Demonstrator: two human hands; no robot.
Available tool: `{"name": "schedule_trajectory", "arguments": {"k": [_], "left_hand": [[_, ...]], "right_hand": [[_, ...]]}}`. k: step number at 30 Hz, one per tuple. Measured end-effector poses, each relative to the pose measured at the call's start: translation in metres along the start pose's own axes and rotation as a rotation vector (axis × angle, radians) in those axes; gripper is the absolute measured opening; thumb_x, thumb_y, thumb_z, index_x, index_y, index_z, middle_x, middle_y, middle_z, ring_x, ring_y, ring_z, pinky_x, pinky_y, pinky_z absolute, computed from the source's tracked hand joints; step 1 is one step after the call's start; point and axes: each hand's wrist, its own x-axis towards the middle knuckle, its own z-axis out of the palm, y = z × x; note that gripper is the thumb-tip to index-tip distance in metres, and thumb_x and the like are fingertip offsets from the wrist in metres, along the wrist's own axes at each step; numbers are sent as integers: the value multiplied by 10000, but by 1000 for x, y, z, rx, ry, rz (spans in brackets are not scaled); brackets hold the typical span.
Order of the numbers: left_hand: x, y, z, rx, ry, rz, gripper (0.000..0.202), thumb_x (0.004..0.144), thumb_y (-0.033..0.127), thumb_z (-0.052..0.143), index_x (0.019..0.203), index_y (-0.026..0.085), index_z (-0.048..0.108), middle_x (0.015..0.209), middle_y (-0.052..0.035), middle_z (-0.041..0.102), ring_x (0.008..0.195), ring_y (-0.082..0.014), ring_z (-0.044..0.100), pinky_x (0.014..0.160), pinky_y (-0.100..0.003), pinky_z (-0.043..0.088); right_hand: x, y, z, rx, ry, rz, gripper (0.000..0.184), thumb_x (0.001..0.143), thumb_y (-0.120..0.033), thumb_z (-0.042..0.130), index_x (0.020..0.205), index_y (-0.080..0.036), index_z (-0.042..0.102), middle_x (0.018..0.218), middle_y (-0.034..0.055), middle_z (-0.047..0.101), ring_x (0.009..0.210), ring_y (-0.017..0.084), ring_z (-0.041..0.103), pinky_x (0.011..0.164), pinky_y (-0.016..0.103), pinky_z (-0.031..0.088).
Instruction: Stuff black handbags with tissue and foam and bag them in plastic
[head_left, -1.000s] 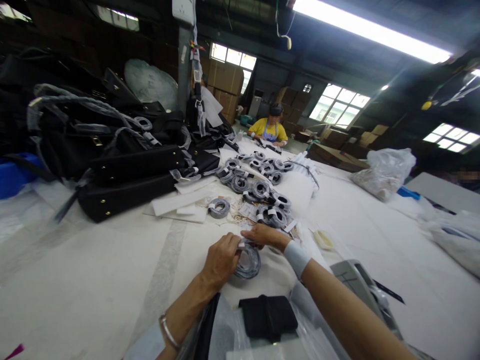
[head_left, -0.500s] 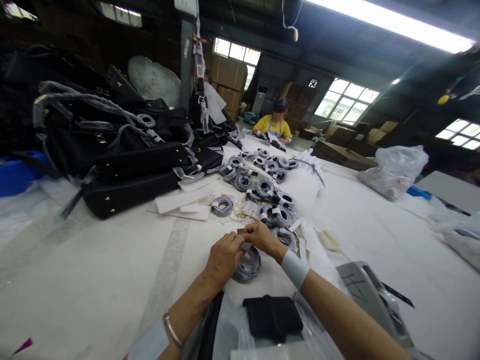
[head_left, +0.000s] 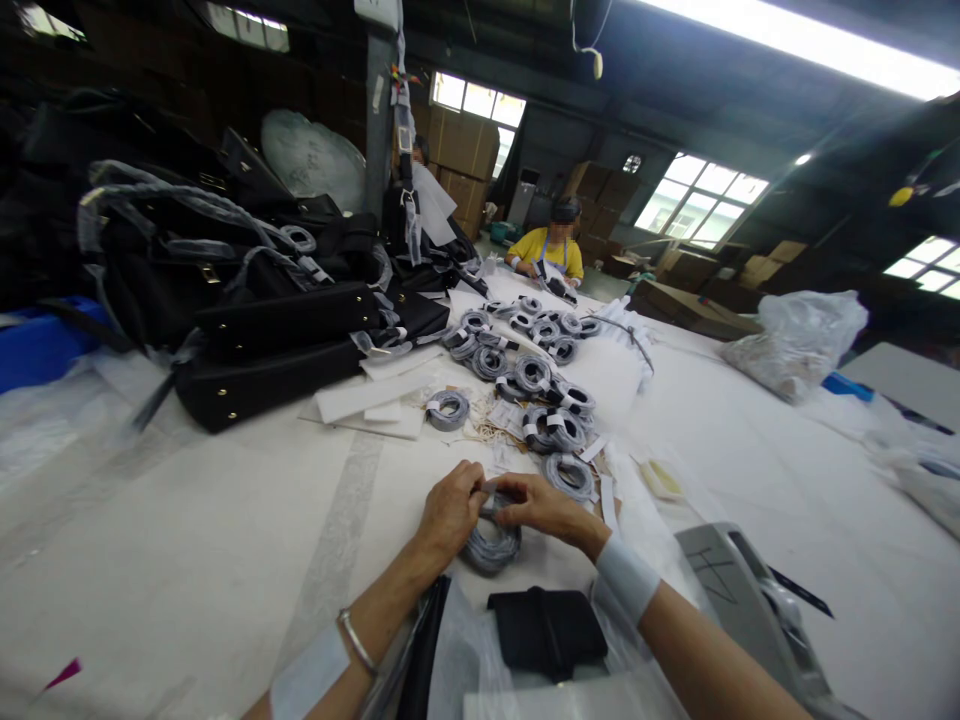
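In the head view, a rolled strap (head_left: 492, 552) in cloudy plastic lies on the white table near me. My left hand (head_left: 454, 508) is closed at the coil's upper left, fingertips pinched together. A short pale strip (head_left: 491, 487) shows between the two hands at the top of the coil. My right hand (head_left: 536, 505) grips the coil's upper right side, its thumb reaching over the ring's opening. How the strip sits under the fingers is hidden. Just in front of me lies a small black leather-like case (head_left: 546, 632) on clear plastic.
Several rolled straps with white bands (head_left: 532, 375) lie beyond my hands. Black handbags (head_left: 281, 345) are heaped at the left. A grey device (head_left: 731, 580) stands to the right, with a bag of clear plastic (head_left: 799, 340) farther back. A person in yellow (head_left: 551, 255) works across the table.
My right hand has turned and come down onto the coil, its thumb now over the ring. The brown piece that showed between the fingers is no longer visible. My left hand stays nearly in place.
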Motion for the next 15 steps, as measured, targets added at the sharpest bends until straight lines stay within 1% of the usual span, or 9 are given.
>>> {"name": "schedule_trajectory", "arguments": {"k": [1, 3, 5, 8, 11, 13, 15], "left_hand": [[0, 0, 0, -15, 0, -1, 156, 792, 72, 524, 742, 216, 487, 803, 25, 527, 757, -147, 525, 702, -261, 367], [1, 0, 0, -40, 3, -8, 172, 772, 61, 514, 717, 216, 462, 777, 25, 513, 740, -150, 509, 694, -265, 356], [1, 0, -1, -63, 8, -20, 179, 753, 56, 512, 710, 217, 449, 766, 24, 507, 731, -153, 500, 691, -271, 347], [1, 2, -4, -110, 2, -42, 174, 734, 63, 524, 726, 222, 453, 750, 28, 520, 723, -156, 510, 693, -276, 345], [2, 4, -9, -191, -32, -67, 162, 745, 97, 537, 808, 233, 478, 736, 38, 573, 711, -157, 554, 697, -274, 368], [4, 2, -12, -264, -54, -96, 146, 781, 156, 538, 889, 239, 485, 737, 36, 616, 719, -164, 594, 710, -275, 396], [7, -1, -14, -344, -60, -143, 119, 838, 251, 505, 954, 235, 479, 762, 19, 650, 757, -176, 628, 734, -284, 426]], "right_hand": [[0, 1, 2, -19, 28, -17, 359, 666, -306, 744, 1008, -198, 744, 938, 18, 736, 814, 189, 637, 753, 287, 496], [1, 3, 8, -79, 139, -45, 275, 704, -330, 737, 933, -177, 739, 845, 18, 722, 744, 175, 622, 706, 279, 488], [4, 6, 14, -123, 222, -59, 221, 728, -317, 733, 898, -175, 733, 773, 6, 696, 700, 162, 599, 669, 267, 464], [5, 7, 20, -237, 284, -94, 210, 733, -248, 746, 936, -195, 739, 718, -20, 668, 655, 142, 577, 616, 240, 428], [2, 9, 22, -401, 340, -171, 74, 808, -241, 699, 851, -190, 730, 626, -31, 638, 560, 125, 549, 527, 220, 388], [-1, 11, 23, -453, 353, -223, 91, 847, -230, 662, 783, -188, 711, 633, -18, 657, 570, 132, 572, 541, 226, 406], [-4, 13, 23, -486, 349, -282, 98, 860, -192, 635, 790, -197, 704, 720, 4, 699, 658, 153, 621, 635, 249, 452]]}}
